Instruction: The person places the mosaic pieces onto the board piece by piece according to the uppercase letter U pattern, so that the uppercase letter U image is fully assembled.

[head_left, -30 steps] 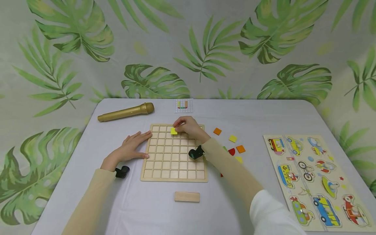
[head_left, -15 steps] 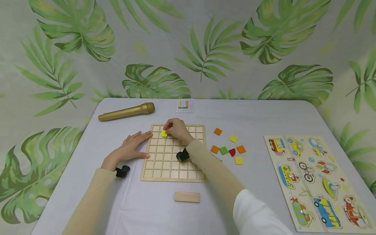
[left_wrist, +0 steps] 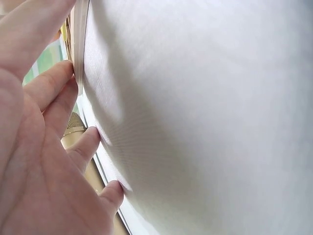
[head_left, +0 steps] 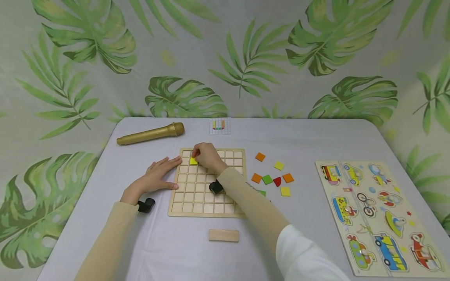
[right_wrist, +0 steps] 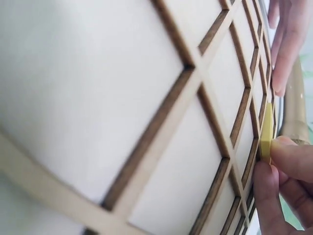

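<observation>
A wooden grid board (head_left: 197,195) lies flat on the table. My right hand (head_left: 209,158) pinches a yellow square tile (head_left: 193,161) between thumb and finger, at a cell near the board's upper left. In the right wrist view the yellow tile (right_wrist: 266,132) stands at the grid, tilted or flat I cannot tell. My left hand (head_left: 156,177) lies with fingers spread; its index fingertip and thumb touch the board's left edge. The left wrist view shows the fingers (left_wrist: 54,83) straight, against the board's side and the cloth. A small pattern card (head_left: 220,126) lies behind the board.
Loose orange, yellow, green and red tiles (head_left: 267,179) lie right of the board, some partly behind my right forearm. A gold microphone (head_left: 151,134) lies at the back left. A wooden strip (head_left: 224,235) sits in front. At right is a vehicle peg puzzle (head_left: 379,218).
My right hand has moved left across the board with the yellow tile, from an upper middle cell to one farther left. The left hand has stayed in place.
</observation>
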A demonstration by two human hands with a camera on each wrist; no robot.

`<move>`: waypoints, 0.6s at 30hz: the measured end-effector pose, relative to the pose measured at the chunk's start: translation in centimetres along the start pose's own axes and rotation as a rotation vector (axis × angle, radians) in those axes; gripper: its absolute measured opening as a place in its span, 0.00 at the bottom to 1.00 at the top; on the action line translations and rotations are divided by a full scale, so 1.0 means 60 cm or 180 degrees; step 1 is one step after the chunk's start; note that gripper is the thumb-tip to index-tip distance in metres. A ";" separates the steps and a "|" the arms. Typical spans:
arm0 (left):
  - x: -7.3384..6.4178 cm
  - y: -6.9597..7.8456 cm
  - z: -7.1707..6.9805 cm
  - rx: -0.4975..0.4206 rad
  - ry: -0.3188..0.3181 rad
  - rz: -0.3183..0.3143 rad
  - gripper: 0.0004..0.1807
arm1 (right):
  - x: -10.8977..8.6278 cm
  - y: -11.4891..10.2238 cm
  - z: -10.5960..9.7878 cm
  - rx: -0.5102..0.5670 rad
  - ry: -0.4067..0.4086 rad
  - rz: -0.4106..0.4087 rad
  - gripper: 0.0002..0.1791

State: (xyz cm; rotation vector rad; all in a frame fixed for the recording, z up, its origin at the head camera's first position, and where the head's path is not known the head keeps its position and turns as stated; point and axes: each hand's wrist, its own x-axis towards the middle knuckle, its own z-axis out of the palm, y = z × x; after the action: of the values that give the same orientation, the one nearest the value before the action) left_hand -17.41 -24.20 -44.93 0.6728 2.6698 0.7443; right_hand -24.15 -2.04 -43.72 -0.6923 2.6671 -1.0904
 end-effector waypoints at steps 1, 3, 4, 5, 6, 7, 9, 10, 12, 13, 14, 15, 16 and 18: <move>0.000 -0.001 0.000 0.0001 0.0000 -0.0003 0.50 | 0.000 -0.001 0.000 -0.0023 0.0000 0.0007 0.08; 0.001 -0.001 0.001 0.0000 -0.0003 -0.0003 0.50 | -0.001 -0.001 0.000 -0.0055 0.0005 0.0010 0.07; 0.001 -0.002 0.001 -0.0004 0.0000 -0.0002 0.50 | -0.001 -0.001 0.000 -0.0060 0.0000 0.0007 0.07; 0.001 -0.002 0.001 -0.0006 0.0001 0.0001 0.50 | -0.002 -0.001 0.000 -0.0038 -0.0010 0.0011 0.07; 0.001 -0.002 0.001 -0.0012 0.0002 0.0006 0.50 | -0.003 0.000 -0.001 -0.0005 -0.0009 0.0011 0.07; 0.001 -0.003 0.001 -0.0019 0.0003 0.0009 0.50 | -0.003 0.001 -0.001 0.0054 -0.0012 0.0025 0.07; 0.001 -0.003 0.002 -0.0027 0.0004 0.0018 0.50 | -0.006 0.005 -0.005 0.0229 -0.0011 0.0070 0.05; 0.001 -0.003 0.002 -0.0024 0.0005 0.0020 0.50 | -0.007 0.007 -0.007 0.0357 -0.0017 0.0112 0.04; 0.001 -0.003 0.002 -0.0019 0.0004 0.0016 0.50 | -0.011 0.013 -0.014 0.0584 -0.0014 0.0202 0.03; 0.002 -0.003 0.002 -0.0017 0.0006 0.0014 0.50 | -0.013 0.017 -0.018 0.0684 -0.0010 0.0248 0.04; 0.002 -0.003 0.002 -0.0017 0.0006 0.0012 0.50 | -0.016 0.021 -0.023 0.0818 -0.0021 0.0298 0.04; 0.002 -0.003 0.001 -0.0018 0.0009 0.0011 0.50 | -0.019 0.026 -0.028 0.0917 -0.0028 0.0330 0.05; 0.002 -0.003 0.002 -0.0019 0.0010 0.0007 0.50 | -0.023 0.031 -0.034 0.1025 -0.0038 0.0360 0.06; 0.002 -0.003 0.002 -0.0033 0.0014 0.0005 0.50 | -0.030 0.044 -0.046 0.1303 -0.0075 0.0379 0.08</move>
State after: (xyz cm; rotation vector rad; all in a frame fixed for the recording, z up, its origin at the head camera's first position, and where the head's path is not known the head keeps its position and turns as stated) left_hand -17.52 -24.23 -45.11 0.6714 2.6678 0.7603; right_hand -24.43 2.17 -43.63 -0.4575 2.3186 -1.5154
